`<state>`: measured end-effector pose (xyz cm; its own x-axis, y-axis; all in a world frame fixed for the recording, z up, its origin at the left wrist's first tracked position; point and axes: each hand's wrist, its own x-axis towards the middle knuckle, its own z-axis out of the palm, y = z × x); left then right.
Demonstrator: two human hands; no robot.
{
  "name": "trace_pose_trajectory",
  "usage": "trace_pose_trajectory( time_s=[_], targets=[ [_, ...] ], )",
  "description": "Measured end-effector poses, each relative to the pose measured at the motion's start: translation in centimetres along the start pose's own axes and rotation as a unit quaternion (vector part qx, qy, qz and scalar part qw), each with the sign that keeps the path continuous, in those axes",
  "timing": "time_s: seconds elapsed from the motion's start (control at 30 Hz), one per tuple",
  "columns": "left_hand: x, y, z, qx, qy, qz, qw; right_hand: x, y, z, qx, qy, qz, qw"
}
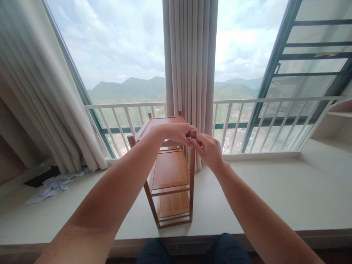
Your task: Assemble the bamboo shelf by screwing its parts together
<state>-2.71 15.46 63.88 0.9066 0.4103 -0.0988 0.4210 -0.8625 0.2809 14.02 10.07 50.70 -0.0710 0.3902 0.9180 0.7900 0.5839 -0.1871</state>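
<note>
A small wooden shelf rack (170,170) with three tiers stands upright on a pale window ledge (275,190), straight ahead of me. My left hand (173,132) lies over the top tier's front right edge, fingers curled around it near the right front post. My right hand (210,150) is just right of that post, fingertips pinched together at its top; whether it holds something small I cannot tell. The two hands touch each other at the post.
Behind the rack hangs a beige curtain (189,62), with a white railing (261,121) and large windows beyond. Another curtain (41,99) drapes at the left. Crumpled papers (53,185) and a dark flat object (41,176) lie on the ledge's left end.
</note>
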Motion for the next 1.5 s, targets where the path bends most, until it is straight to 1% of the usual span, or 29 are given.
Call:
trace_pose_trajectory(
  time_s=[0.13, 0.27, 0.33, 0.47, 0.53, 0.6, 0.77, 0.93, 1.03, 1.17, 1.2, 1.33, 1.4, 1.5],
  targets=[
    [-0.2, 0.0, 0.2, -0.003, 0.007, -0.002, 1.0, -0.3, 0.1, -0.7, 0.029, -0.007, 0.007, 1.0],
    [-0.1, -0.4, 0.3, 0.02, 0.021, -0.007, 1.0, -0.3, 0.1, -0.9, 0.037, -0.016, -0.05, 0.998],
    [0.0, -0.5, 0.3, 0.025, 0.028, -0.014, 0.999, -0.1, -0.1, -0.8, 0.028, -0.009, -0.06, 0.998],
    [0.0, -0.6, 0.4, 0.016, 0.037, -0.012, 0.999, 0.4, -0.4, -0.7, 0.006, 0.028, -0.018, 0.999],
    [0.0, -0.5, 0.4, 0.014, 0.038, -0.006, 0.999, 0.5, -0.3, -0.8, 0.009, 0.029, -0.006, 1.0],
    [0.0, -0.5, 0.4, 0.015, 0.041, -0.003, 0.999, 0.4, -0.1, -1.1, 0.02, 0.018, -0.01, 1.0],
    [0.0, -0.5, 0.4, 0.026, 0.038, -0.002, 0.999, -0.1, 0.2, -1.4, 0.022, -0.018, -0.049, 0.998],
    [-0.1, -0.2, 0.3, 0.023, 0.029, -0.004, 0.999, 0.0, 0.2, -1.2, -0.002, 0.0, -0.03, 1.0],
    [-0.2, 0.0, 0.3, 0.023, 0.027, -0.01, 0.999, -0.1, 0.3, -1.3, 0.008, 0.017, -0.017, 1.0],
    [-0.1, 0.0, 0.4, 0.031, 0.03, -0.017, 0.999, 0.0, 0.1, -1.4, 0.02, -0.015, -0.052, 0.998],
    [-0.1, 0.0, 0.4, 0.032, 0.03, -0.016, 0.999, 0.1, 0.0, -1.3, 0.016, -0.015, -0.051, 0.998],
    [0.0, 0.0, 0.4, 0.03, 0.028, -0.011, 0.999, 0.3, 0.0, -1.3, -0.01, 0.02, -0.004, 1.0],
    [-0.1, 0.0, 0.4, 0.025, 0.03, -0.009, 0.999, 0.1, 0.3, -1.4, -0.002, 0.013, 0.0, 1.0],
    [0.0, -0.1, 0.4, 0.023, 0.032, -0.005, 0.999, -0.2, 0.6, -1.5, 0.015, -0.013, -0.032, 0.999]
  ],
)
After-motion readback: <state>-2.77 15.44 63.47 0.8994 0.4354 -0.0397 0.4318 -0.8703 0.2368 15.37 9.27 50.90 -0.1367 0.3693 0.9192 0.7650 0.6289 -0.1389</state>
